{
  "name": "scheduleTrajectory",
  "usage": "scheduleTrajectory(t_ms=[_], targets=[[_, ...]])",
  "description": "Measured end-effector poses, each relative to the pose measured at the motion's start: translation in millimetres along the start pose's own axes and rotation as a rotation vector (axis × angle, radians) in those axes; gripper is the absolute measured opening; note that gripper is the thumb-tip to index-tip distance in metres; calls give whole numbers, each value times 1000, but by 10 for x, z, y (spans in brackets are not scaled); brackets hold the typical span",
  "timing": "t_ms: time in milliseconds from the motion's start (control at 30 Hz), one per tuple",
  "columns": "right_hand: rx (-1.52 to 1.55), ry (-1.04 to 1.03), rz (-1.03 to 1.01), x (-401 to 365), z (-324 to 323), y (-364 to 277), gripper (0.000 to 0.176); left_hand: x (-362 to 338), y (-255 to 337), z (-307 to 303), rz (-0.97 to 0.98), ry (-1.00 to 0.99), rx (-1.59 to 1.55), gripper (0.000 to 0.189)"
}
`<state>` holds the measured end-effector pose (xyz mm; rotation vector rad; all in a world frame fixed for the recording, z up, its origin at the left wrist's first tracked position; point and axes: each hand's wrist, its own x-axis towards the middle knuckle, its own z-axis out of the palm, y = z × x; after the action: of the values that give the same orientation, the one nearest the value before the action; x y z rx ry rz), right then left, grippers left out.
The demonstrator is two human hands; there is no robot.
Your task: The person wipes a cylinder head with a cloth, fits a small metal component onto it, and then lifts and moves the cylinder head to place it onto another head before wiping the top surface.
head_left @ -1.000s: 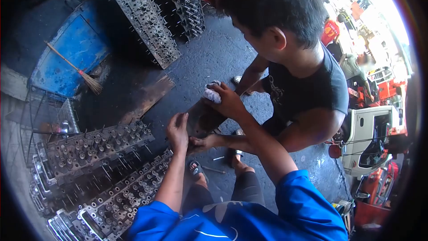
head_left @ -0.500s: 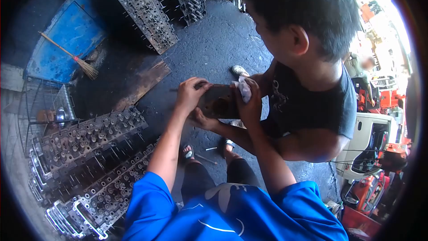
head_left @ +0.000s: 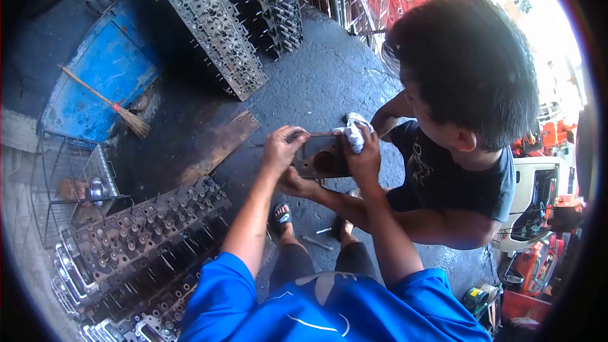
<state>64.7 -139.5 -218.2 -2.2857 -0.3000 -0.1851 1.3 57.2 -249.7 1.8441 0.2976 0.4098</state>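
A dark metal part [head_left: 308, 168] with a round hole is held up in front of me. My left hand [head_left: 282, 152] is closed at its upper left edge around a thin bar [head_left: 326, 133], which lies along the top edge. My right hand [head_left: 362, 159] grips a crumpled white cloth [head_left: 356, 139] at the part's upper right corner. A co-worker's hand [head_left: 296, 183] supports the part from below, at its lower left. The co-worker's other hand is hidden behind the cloth and my right hand.
The co-worker [head_left: 443, 177] leans in at the right. Engine cylinder heads [head_left: 218, 31] lie at the top, and more [head_left: 139, 228] at the lower left. A broom [head_left: 95, 92] rests on a blue panel [head_left: 107, 57]. A wire cage [head_left: 76, 171] stands at the left.
The view has shifted, so most things appear lower and further right. The co-worker's head has moved down and right, away from the part. Both my hands keep their hold.
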Motion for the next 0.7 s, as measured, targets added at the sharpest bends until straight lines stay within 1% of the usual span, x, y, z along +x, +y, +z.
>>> scheduleTrajectory(t_ms=[67,133,167,200,233,267,333,367,400,433,500,533,567,600,633,667,700], targets=[[34,-86,-123,372,3,223,45,111,59,175,-11,97,26,23],[-3,-162,-153,700,9,149,44,242,58,268,32,190,81,21],[5,-297,-45,824,-21,71,42,293,48,262,40,189,84,21],[7,-288,-45,914,45,86,42,332,60,262,-2,231,95,21],[-13,-284,-127,998,114,126,41,387,64,281,-45,272,102,20],[-37,-285,-204,1040,172,166,40,436,52,286,-45,265,98,20],[-16,-303,-156,1009,138,128,39,460,47,247,-70,223,80,20],[14,-268,-112,956,102,129,39,476,64,257,-27,221,114,19],[44,-230,-72,905,66,140,38,490,76,268,-32,221,111,19],[28,-173,-156,876,57,244,37,535,96,292,-8,147,96,19],[49,-51,-149,721,-13,318,36,656,120,353,48,29,66,20],[49,6,-139,646,-47,321,36,734,84,387,55,-83,86,23],[48,8,-148,568,-81,348,36,821,38,466,86,-141,61,24],[44,71,-80,489,-98,394,37,911,-8,535,119,-201,39,26],[42,140,-8,403,-88,424,39,999,-20,559,131,-201,42,26],[43,153,-10,306,-51,448,39,1075,-24,596,162,-296,40,27],[-34,204,85,218,-17,473,41,1137,1,625,193,-391,37,29]])
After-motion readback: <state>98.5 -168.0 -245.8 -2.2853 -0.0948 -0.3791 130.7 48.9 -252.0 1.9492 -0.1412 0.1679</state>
